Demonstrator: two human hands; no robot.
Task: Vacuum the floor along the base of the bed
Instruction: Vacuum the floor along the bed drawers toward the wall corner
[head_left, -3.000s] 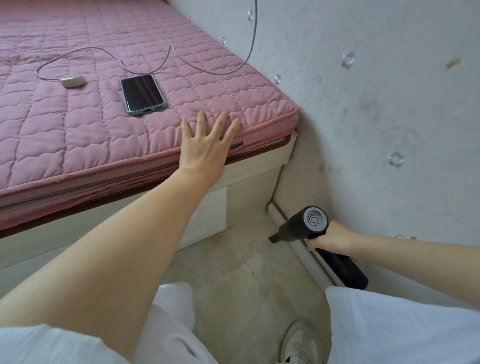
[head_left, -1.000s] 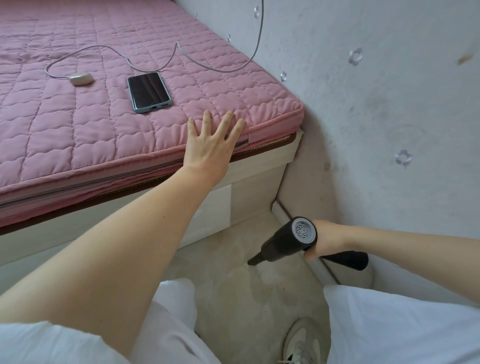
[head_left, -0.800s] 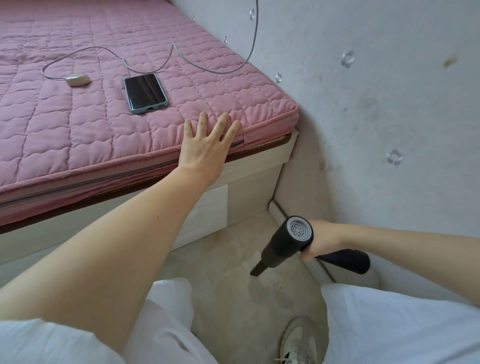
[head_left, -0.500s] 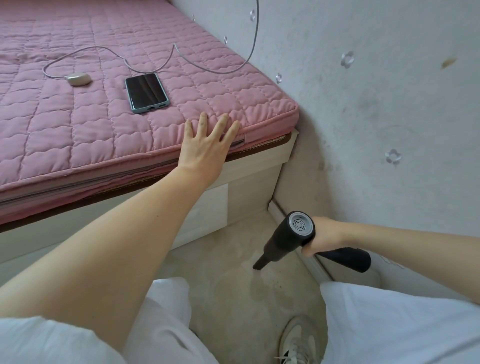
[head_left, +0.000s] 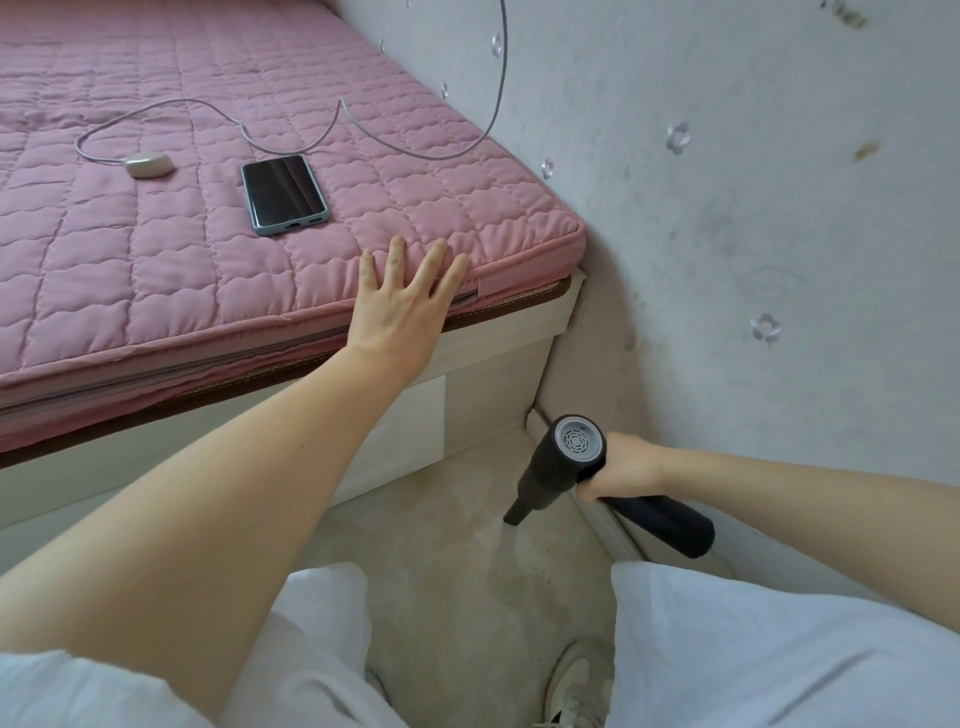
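My right hand (head_left: 621, 467) grips the handle of a small black handheld vacuum (head_left: 558, 465). Its narrow nozzle points down and to the left at the beige floor (head_left: 457, 535), near the corner where the pale bed base (head_left: 410, 415) meets the wall. My left hand (head_left: 402, 301) rests flat with spread fingers on the front edge of the pink quilted mattress (head_left: 156, 249), near its right corner.
A phone (head_left: 283, 193) and a small white device (head_left: 148, 165) on a white cable (head_left: 363, 130) lie on the mattress. A grey wall (head_left: 753, 234) with a baseboard runs along the right. My white-trousered knees and one shoe (head_left: 576, 686) sit at the bottom.
The vacuum swung away from the baseboard to the left and tilted nozzle-down over the floor. In the last half second it barely moved. My left hand stayed on the mattress edge.
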